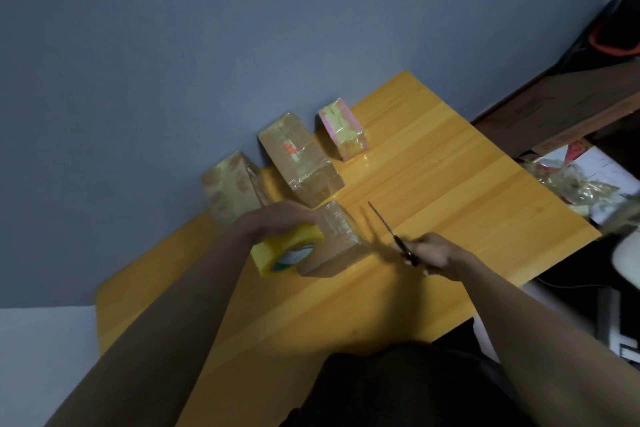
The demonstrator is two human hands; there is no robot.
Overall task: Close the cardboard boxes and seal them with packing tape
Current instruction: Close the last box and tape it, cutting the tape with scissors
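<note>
Left hand (277, 218) grips the tape roll (285, 250) against the small, light, slippery box (334, 239); right hand (438, 253) grips scissors (394, 236).

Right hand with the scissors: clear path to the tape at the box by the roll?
Probably yes. The right hand holds the scissors pointing over bare table; nothing lies between them and the box.

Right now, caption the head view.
Left hand holds yellow tape roll against small box; right hand holds scissors.
</note>
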